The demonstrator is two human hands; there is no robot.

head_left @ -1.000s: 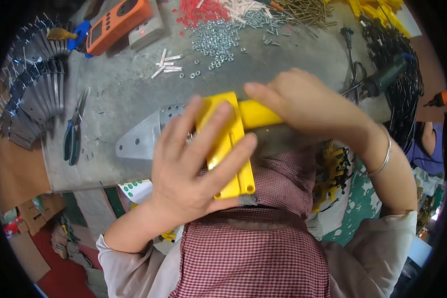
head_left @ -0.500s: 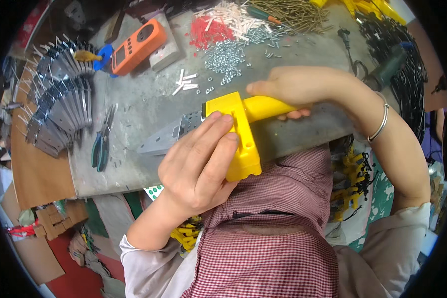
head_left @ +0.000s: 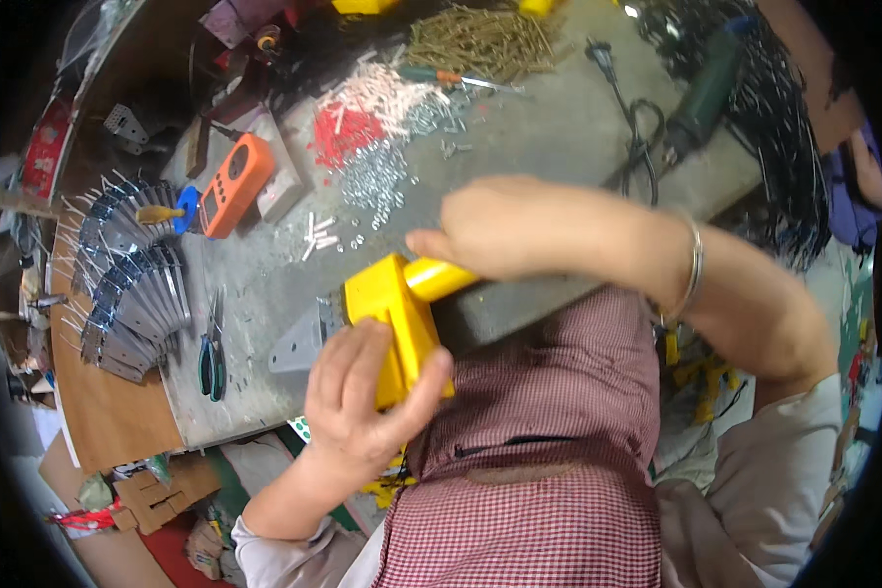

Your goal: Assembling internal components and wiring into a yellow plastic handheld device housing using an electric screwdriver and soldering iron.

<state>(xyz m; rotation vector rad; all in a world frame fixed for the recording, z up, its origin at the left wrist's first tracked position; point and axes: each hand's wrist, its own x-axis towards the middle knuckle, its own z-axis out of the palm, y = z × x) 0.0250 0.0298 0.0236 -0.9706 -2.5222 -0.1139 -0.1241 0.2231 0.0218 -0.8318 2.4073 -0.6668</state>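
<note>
A yellow plastic tool housing [head_left: 370, 291] with a round yellow handle [head_left: 437, 278] lies tilted over the near edge of the grey workbench [head_left: 265, 294]. From its left end sticks out a tapered grey metal plate [head_left: 299, 345]. My left hand [head_left: 351, 397] is wrapped round the housing's lower side, fingers on its face and thumb along its near edge. My right hand [head_left: 505, 230] is closed round the handle, its thumb lying on top; the far fingers are hidden. Several short white tubes [head_left: 318, 235] lie just beyond the housing.
Green-handled pliers [head_left: 212, 365] lie at left, beside fanned metal plates with wires [head_left: 137, 304]. An orange meter [head_left: 237, 186], piled nuts [head_left: 374, 176], red pieces [head_left: 343, 134], brass-coloured pins [head_left: 480, 41] and a screwdriver [head_left: 451, 76] lie farther back. A green power tool [head_left: 708, 93] and black cables [head_left: 784, 147] occupy the right.
My view has shifted, so the bench appears turned. Both hands and the yellow housing now sit lower and farther left. My left thumb shows spread from the fingers; my right hand still grips the handle.
</note>
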